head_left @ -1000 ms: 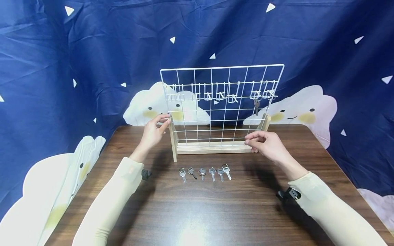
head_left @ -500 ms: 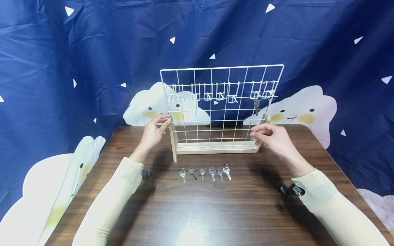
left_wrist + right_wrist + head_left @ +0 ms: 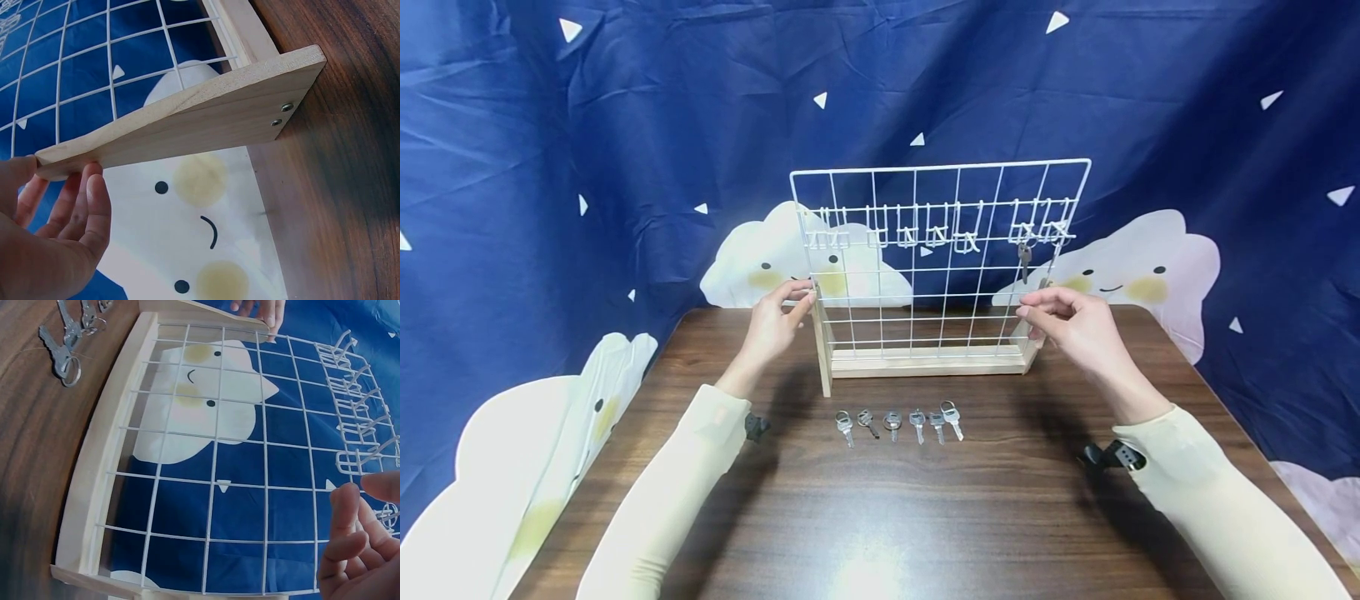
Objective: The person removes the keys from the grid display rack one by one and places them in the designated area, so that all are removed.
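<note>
A white wire grid rack (image 3: 925, 296) stands on a pale wooden base (image 3: 925, 363). My left hand (image 3: 775, 325) pinches the top of its left wooden side panel (image 3: 187, 115) between thumb and fingers. My right hand (image 3: 1075, 329) is in front of the rack's right side, fingers loosely bent. In the right wrist view, its thumb and forefinger (image 3: 345, 506) are apart with nothing between them. White hooks (image 3: 937, 235) line the upper grid. One key (image 3: 1025, 262) hangs from a hook at the right. Several silver keys with rings, such as the rightmost key (image 3: 953, 421), lie in a row before the base.
The rack stands near the back of a dark wood-grain table (image 3: 880, 500). Behind it hangs a blue cloth (image 3: 700, 108) with white triangles and smiling clouds. The right wooden side panel is partly hidden behind my right hand.
My right hand has moved a little up and to the right, from the base's right end to beside the right side panel. My left hand, the rack and the keys stay where they were.
</note>
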Tool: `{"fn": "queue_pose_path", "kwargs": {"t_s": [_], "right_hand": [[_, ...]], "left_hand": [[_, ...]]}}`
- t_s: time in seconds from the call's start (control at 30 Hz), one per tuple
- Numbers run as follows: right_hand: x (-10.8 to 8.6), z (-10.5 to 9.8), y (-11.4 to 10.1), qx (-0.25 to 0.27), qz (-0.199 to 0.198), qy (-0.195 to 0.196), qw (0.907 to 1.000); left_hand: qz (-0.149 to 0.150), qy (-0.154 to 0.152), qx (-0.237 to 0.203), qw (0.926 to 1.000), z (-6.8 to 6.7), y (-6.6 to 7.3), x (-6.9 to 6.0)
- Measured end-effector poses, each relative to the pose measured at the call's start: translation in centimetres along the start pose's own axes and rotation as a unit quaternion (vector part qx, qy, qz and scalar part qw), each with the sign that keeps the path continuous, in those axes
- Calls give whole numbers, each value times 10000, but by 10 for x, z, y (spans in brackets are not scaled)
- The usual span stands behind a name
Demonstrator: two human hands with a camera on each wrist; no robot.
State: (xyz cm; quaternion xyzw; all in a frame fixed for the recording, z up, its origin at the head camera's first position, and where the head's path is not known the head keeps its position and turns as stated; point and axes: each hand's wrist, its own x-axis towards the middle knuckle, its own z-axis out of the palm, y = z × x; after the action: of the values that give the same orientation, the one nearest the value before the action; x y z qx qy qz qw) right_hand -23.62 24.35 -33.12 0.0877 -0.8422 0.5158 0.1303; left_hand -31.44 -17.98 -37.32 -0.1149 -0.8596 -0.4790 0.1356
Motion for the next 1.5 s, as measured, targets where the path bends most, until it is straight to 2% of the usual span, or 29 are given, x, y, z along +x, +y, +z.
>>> {"fn": "queue_pose_path", "kwargs": {"t_s": [0.4,0.7,0.83,1.03,1.5], "right_hand": [[12,-3,-7,-121,28,531,9985],[18,0,-9,468,-205,1021,9935],[20,1,-10,568,-356,1174,9908],[25,4,-10,606,-465,1290,9887],[35,8,-15,329,-314,1458,9883]], "left_hand": [[-28,-47,-163,9999,-1,1,-1],[17,-23,-199,9998,0,1,0],[3,-31,-225,9997,0,0,0],[-11,-33,-147,9999,0,-1,0],[-6,-57,-115,9999,0,-1,0]]}}
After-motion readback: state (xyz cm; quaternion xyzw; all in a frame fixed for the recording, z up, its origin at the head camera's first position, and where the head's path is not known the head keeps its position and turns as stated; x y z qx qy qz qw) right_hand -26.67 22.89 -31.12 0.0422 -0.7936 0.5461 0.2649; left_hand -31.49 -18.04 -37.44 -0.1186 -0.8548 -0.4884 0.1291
